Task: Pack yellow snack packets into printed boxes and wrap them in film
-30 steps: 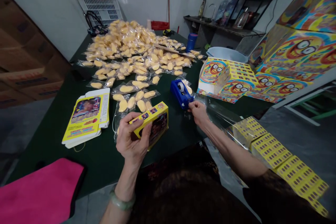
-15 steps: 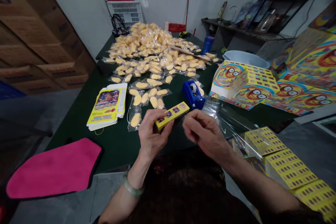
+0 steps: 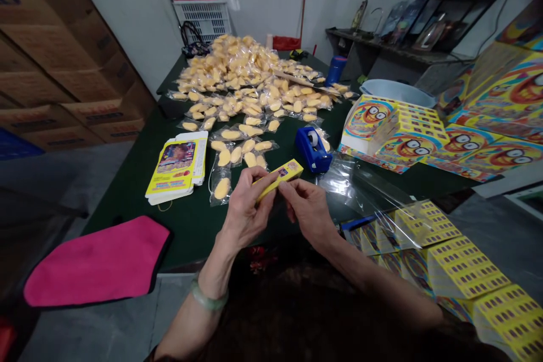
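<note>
Yellow card sits at the middle of the frame in the head view: a slim box [image 3: 285, 171], narrow printed side up, slanting towards the upper right. My left hand [image 3: 244, 206] grips its lower-left end, fingers wrapped round it. My right hand [image 3: 310, 212] meets it from the right, thumb and fingertips drawn together against the near edge; I cannot tell whether they grip the box or pinch something thin, such as tape.

Just above and right of the box, the blue dispenser [image 3: 314, 150] stands on the tabletop [image 3: 127, 237], with clear plastic [image 3: 356, 181] lying beside it. Bagged pieces [image 3: 241, 59] are heaped at upper centre, and a few lie close past my left hand. Flat cartons [image 3: 172, 167] are stacked at centre left, above the pink mat [image 3: 97, 263].

From here, I judge that squeezing too hard with my left fingers could buckle the thin card. If there is tape in my right fingers, it could stick to my skin or go on crooked, since my fingertips cover that edge. Swinging my right elbow wide could drag the clear plastic or knock the yellow packs [image 3: 466, 266] at lower right.
</note>
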The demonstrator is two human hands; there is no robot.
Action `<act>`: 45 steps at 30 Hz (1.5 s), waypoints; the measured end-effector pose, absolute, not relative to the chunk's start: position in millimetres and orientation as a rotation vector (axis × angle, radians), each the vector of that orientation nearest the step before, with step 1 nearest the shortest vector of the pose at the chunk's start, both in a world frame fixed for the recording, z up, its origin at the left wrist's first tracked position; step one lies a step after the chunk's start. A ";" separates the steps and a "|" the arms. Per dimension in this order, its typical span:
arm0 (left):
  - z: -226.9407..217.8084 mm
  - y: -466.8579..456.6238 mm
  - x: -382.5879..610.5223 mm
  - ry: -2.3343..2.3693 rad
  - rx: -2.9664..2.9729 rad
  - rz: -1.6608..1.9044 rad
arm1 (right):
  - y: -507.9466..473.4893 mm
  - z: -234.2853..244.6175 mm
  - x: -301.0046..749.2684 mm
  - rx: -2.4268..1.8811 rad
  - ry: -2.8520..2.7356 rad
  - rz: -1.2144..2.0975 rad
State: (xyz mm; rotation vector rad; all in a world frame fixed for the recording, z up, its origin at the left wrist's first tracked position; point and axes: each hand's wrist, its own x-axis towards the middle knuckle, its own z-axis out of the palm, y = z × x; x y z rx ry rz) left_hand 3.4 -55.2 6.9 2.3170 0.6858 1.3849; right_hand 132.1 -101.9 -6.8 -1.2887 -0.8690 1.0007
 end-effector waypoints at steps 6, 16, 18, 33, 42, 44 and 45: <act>-2.7 -36.3 -20.0 1.135 1.691 1.657 | -104.6 -49.9 139.1 -1.668 -1.151 0.581; -32.5 -21.4 -34.9 1.398 0.843 1.286 | -132.2 -28.6 172.2 -0.993 -2.431 -0.258; -32.0 -32.3 -35.0 1.457 0.906 1.385 | -124.2 -15.4 164.6 -0.900 -2.341 -0.142; -32.3 -70.9 -86.5 1.251 0.975 1.305 | 56.5 -15.7 166.7 -1.955 -1.416 1.021; -28.8 -74.5 -88.1 1.214 0.867 1.370 | 97.8 -22.9 140.9 -1.866 -1.593 1.145; -24.5 -71.3 -84.7 1.161 0.851 1.376 | 87.3 -14.3 157.0 -1.807 -1.591 1.246; -22.1 -69.1 -82.1 1.135 0.855 1.380 | 81.8 -6.2 167.9 -1.776 -1.590 1.280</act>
